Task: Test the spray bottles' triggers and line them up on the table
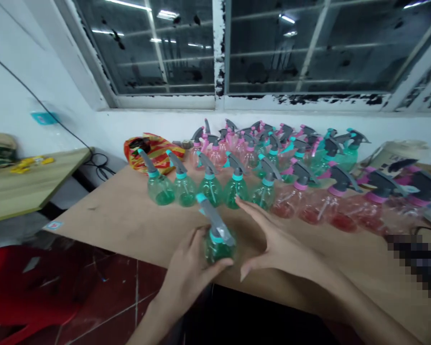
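Note:
A green spray bottle [219,247] with a grey trigger head and teal collar is near the table's front edge. Around its body my left hand [194,261] is closed, thumb across the front. To its right, my right hand [273,244] is open, thumb and fingers spread, apart from that bottle. Its fingertips lie in front of a green bottle [235,189] in the front row; whether they touch it I cannot tell. That row has several green bottles on the left and several pink bottles [316,206] on the right.
More pink and green spray bottles [249,153] crowd behind the front row, below the window. A red-yellow bag [151,148] lies at the back left of the brown table [118,215]. A red chair [25,292] stands left; another table [39,187] holds yellow pieces.

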`<state>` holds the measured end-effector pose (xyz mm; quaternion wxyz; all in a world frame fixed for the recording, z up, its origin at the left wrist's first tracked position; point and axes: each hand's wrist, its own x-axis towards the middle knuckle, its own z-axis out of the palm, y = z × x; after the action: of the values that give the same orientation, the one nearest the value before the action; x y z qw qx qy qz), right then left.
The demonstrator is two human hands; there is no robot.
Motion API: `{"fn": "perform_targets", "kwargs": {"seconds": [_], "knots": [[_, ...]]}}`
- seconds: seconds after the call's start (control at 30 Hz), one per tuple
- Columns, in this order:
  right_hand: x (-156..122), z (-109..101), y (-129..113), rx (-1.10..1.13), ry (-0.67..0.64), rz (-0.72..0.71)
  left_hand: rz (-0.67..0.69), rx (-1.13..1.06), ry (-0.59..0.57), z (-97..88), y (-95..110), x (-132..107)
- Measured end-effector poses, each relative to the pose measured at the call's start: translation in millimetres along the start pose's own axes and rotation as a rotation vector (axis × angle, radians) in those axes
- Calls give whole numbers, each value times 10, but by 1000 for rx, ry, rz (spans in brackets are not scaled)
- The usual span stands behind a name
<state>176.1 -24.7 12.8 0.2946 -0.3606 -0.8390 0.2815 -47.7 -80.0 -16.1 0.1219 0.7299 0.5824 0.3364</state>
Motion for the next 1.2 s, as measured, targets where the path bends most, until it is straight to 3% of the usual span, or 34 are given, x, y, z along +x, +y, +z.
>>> {"fn": "perform_targets", "kwargs": {"seconds": [0.13, 0.3, 0.4, 0.6, 0.73, 0.9, 1.2], "knots": [[383, 140, -155, 112, 51, -13, -186, 44, 214, -528, -541, -60], [1025, 558, -400, 100, 103, -9, -385, 34, 410, -1067, -1186, 68], [1404, 840, -510, 45, 146, -71, -367, -43, 420, -1196, -1615, 240], [1948, 1200, -558, -13, 189, -3, -341, -26, 406, -1289, -2337, 621], [2149, 1285, -568, 18, 174, 63, -284, -26, 317, -1304, -2531, 867], [2340, 1395, -614, 45, 149, 122, -247, -58, 249, -1283, -2570, 1082], [2601, 1510, -686, -38, 155, 124, -244, -86, 201, -1318, -2520, 1054]]}}
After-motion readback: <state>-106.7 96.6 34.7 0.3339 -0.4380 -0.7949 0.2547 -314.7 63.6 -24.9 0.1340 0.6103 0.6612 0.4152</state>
